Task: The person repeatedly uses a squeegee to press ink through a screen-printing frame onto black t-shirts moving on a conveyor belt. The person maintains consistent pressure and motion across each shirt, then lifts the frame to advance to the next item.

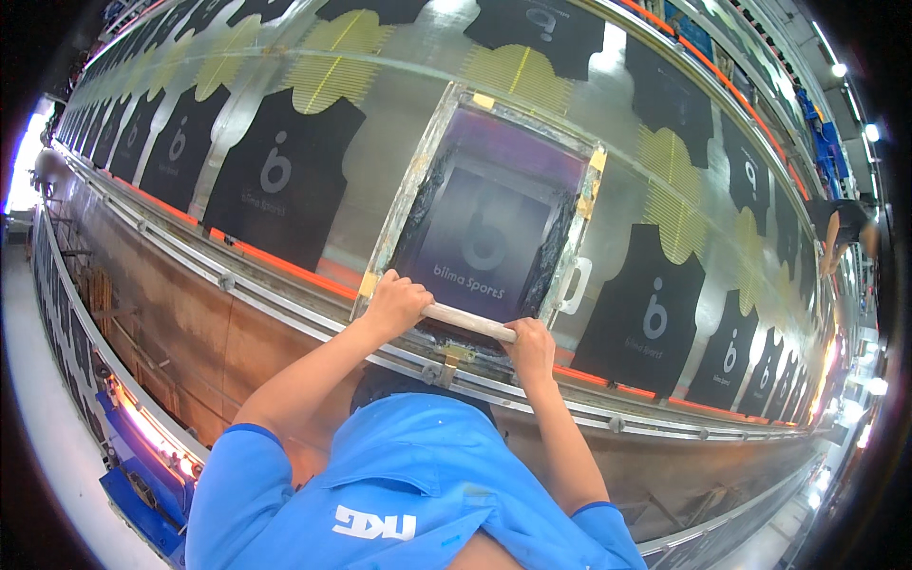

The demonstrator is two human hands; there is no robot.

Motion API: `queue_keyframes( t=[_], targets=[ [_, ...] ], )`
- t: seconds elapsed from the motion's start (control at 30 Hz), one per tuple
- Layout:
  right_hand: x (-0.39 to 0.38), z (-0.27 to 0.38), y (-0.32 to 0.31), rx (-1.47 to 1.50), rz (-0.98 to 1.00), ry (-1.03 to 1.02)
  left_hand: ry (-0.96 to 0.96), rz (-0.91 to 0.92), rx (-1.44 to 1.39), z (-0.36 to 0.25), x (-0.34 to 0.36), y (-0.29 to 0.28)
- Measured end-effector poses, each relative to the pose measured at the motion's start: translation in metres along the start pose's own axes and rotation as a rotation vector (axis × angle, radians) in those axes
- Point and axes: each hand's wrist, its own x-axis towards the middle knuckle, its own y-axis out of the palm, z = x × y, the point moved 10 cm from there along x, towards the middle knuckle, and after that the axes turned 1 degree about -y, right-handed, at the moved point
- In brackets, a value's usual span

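Observation:
My left hand (398, 306) and my right hand (531, 348) are closed round the two ends of a squeegee (469, 322) with a pale handle. It lies across the near end of a printing screen (494, 204), tilted down to the right. The screen's worn, paint-smeared frame (407, 204) rests on the long table, with a small metal fitting (456, 355) at its near edge. Through the dark mesh a round emblem and lettering show. What lies under the screen is mostly hidden, and so is the squeegee's blade.
Black garment panels (281, 180) with white prints lie in rows along the metal table (399, 133), between yellow striped patches (524, 74). A metal rail (285, 304) runs along the near edge. Glowing heater equipment (157, 427) stands lower left. Another person (844, 233) is at far right.

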Motion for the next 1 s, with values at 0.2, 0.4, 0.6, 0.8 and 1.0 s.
queue_keyframes(
  t=[0.2, 0.4, 0.6, 0.8, 1.0],
  targets=[
    [0.112, -0.018, -0.047, -0.273, 0.042, -0.058, -0.006, -0.008, 0.078, 0.023, 0.101, -0.032],
    [0.273, -0.085, -0.078, -0.323, 0.173, 0.090, 0.052, 0.091, 0.164, 0.076, 0.283, -0.055],
    [0.299, -0.118, -0.069, -0.258, 0.156, 0.183, 0.052, 0.081, 0.171, 0.083, 0.316, -0.047],
    [0.232, -0.093, -0.048, -0.205, 0.193, 0.200, -0.004, 0.219, 0.171, 0.068, 0.249, -0.029],
    [0.090, -0.034, -0.017, -0.093, 0.096, 0.097, 0.004, 0.125, 0.118, 0.022, 0.097, -0.010]
  ],
)
